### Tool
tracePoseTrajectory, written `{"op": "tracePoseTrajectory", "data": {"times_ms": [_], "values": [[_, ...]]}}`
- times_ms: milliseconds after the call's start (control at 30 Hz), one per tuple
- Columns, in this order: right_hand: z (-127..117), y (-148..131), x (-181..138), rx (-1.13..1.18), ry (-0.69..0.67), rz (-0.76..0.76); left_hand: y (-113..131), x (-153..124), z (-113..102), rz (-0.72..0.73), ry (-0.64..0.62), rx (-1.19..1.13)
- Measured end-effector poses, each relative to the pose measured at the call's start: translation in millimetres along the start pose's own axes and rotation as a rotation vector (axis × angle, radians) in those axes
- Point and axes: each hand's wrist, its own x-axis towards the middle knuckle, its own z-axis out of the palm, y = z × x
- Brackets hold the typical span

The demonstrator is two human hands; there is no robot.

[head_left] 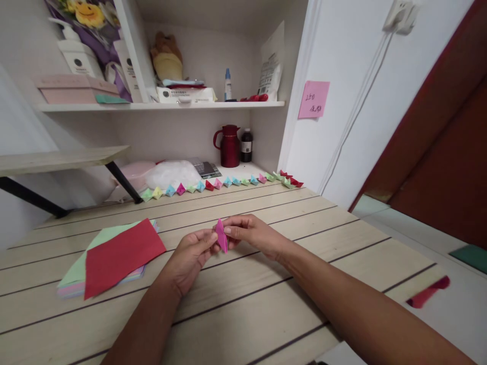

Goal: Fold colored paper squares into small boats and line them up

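Between my two hands, above the middle of the table, is a small folded piece of bright pink paper [221, 236]. My left hand [197, 248] pinches its left side with the thumb in front. From the right, my right hand [249, 232] grips the same piece, thumb on its near face and fingers curled behind it. The fingertips behind the paper are partly hidden. To the left lies a stack of coloured paper sheets [72, 289], topped by a light green sheet [108, 235] and a slanted red sheet [124, 258].
A row of small folded paper boats [209, 186] in several colours runs along the back of the slatted table [243, 314]. Behind it stand a red jug [230, 147] and a dark bottle [246, 145]. A small raised shelf [64, 159] stands at the left.
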Motion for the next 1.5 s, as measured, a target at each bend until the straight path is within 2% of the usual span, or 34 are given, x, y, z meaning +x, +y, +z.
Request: {"op": "tracePoseTrajectory", "data": {"times_ms": [400, 567, 733, 900, 1000, 1100, 1200, 1400, 1500], "values": [[1, 1, 1, 0.034, 0.032, 0.045, 0, 0, 2, -0.003, 0.015, 0.048], [0, 5, 3, -0.18, 0.084, -0.05, 1, 0, 6, -0.004, 0.087, 0.118], [-4, 12, 5, -0.421, 0.171, -0.146, -4, 3, 11, 0.055, 0.182, 0.131], [-2, 15, 6, -0.512, 0.215, -0.179, -11, 7, 12, 0.114, 0.232, 0.197], [2, 18, 6, -0.496, 0.19, -0.147, -12, 7, 12, 0.138, 0.211, 0.229], [6, 21, 6, -0.428, 0.165, -0.099, -11, 5, 13, 0.136, 0.176, 0.176], [7, 24, 8, -0.338, 0.212, -0.082, -11, 4, 13, 0.117, 0.167, 0.102], [8, 28, 13, -0.443, 0.372, -0.247, -12, 5, 13, 0.085, 0.115, -0.046], [6, 27, 14, -0.426, 0.414, -0.278, -11, 4, 13, 0.055, 0.168, -0.117]]}}
